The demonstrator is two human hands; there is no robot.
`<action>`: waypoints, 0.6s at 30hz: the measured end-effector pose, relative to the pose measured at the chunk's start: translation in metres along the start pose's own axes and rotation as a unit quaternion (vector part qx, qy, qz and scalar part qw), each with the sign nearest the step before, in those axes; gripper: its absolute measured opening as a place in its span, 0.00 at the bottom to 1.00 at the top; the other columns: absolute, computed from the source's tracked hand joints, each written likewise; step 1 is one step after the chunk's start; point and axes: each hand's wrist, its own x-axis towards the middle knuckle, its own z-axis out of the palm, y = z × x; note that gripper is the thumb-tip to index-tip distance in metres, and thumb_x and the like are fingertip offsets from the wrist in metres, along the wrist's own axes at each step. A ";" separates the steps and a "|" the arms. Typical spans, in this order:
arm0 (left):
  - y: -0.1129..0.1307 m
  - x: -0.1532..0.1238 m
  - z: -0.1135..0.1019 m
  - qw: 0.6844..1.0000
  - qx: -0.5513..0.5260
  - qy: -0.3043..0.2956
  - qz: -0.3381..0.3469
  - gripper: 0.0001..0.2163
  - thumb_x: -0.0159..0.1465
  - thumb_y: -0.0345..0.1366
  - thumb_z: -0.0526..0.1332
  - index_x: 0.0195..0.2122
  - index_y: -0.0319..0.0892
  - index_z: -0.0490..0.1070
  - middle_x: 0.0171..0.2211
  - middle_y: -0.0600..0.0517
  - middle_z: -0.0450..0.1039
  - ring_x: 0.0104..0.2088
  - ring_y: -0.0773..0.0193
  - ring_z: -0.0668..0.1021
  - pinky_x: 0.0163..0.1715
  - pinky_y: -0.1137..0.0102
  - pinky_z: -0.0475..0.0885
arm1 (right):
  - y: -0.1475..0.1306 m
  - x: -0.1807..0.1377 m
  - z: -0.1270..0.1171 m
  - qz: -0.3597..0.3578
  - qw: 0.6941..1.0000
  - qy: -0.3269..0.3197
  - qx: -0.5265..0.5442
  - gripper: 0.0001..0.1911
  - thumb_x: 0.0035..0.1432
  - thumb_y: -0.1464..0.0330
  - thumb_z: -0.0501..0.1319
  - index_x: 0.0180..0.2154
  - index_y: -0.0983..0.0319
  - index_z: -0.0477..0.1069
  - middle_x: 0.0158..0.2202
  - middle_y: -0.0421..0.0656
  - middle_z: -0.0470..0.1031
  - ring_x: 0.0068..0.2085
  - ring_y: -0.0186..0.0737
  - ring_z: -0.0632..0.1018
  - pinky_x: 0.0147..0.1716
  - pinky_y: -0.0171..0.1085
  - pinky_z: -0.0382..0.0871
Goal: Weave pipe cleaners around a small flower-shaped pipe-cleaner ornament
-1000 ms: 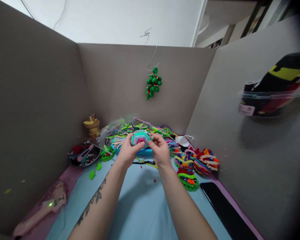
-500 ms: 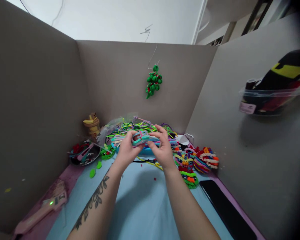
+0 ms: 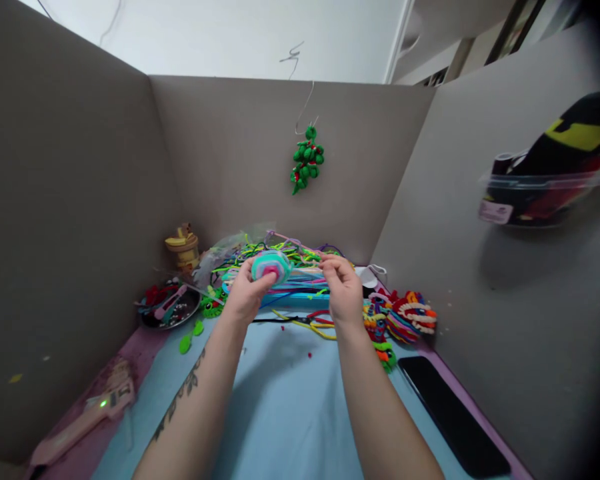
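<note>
My left hand point(image 3: 244, 297) is closed round a rounded piece of wound pipe cleaners point(image 3: 279, 261), teal and white with pink at its middle. To its right, my right hand point(image 3: 344, 290) pinches what looks like the free end of a pipe cleaner leading from that piece; the exact tip is hard to make out. Just beyond both hands lies a heap of coloured pipe cleaners point(image 3: 287, 253) on a blue tray point(image 3: 305, 301). Red-handled pliers point(image 3: 313, 321) rest in front of the tray, among yellow pieces.
On the left are a bowl point(image 3: 193, 308) of small parts, a green figure point(image 3: 213, 305) and a pink glue gun point(image 3: 87, 423) with a lit green light. Finished colourful pieces point(image 3: 413, 319) and a black phone point(image 3: 453, 413) lie on the right. Grey panels point(image 3: 280, 160) enclose three sides.
The wound piece has turned so its rounded pink-centred side shows. My right hand has let go of its side and moved right, its fingers now closed in a pinch.
</note>
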 end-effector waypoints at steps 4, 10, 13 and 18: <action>-0.011 0.008 -0.014 0.978 -0.197 -0.006 -0.074 0.18 0.47 0.40 0.71 0.39 0.44 0.71 0.35 0.53 0.74 0.37 0.63 0.75 0.40 0.66 0.70 | 0.019 0.006 -0.009 0.029 0.989 -0.059 -0.131 0.12 0.53 0.61 0.60 0.23 0.59 0.74 0.40 0.47 0.73 0.48 0.49 0.70 0.52 0.49 0.56; -0.022 0.004 -0.010 0.964 -0.244 -0.008 -0.107 0.16 0.46 0.39 0.71 0.37 0.45 0.73 0.37 0.53 0.76 0.40 0.62 0.76 0.43 0.66 0.71 | 0.012 -0.001 0.003 0.014 0.994 -0.065 -0.081 0.14 0.47 0.69 0.64 0.39 0.57 0.70 0.45 0.44 0.69 0.50 0.45 0.69 0.53 0.46 0.58; -0.024 0.002 -0.005 0.965 -0.237 -0.036 -0.107 0.18 0.47 0.38 0.71 0.39 0.43 0.73 0.37 0.52 0.76 0.39 0.64 0.76 0.42 0.68 0.71 | -0.002 -0.005 0.010 0.002 0.991 -0.128 -0.045 0.07 0.52 0.67 0.62 0.35 0.58 0.74 0.45 0.45 0.70 0.52 0.45 0.68 0.54 0.45 0.57; -0.022 -0.001 0.000 0.972 -0.194 -0.080 -0.101 0.19 0.48 0.37 0.71 0.40 0.43 0.71 0.36 0.52 0.74 0.35 0.66 0.75 0.36 0.72 0.71 | -0.013 -0.010 0.016 0.013 0.987 -0.154 -0.040 0.03 0.52 0.66 0.63 0.30 0.57 0.75 0.48 0.45 0.67 0.53 0.46 0.68 0.55 0.45 0.56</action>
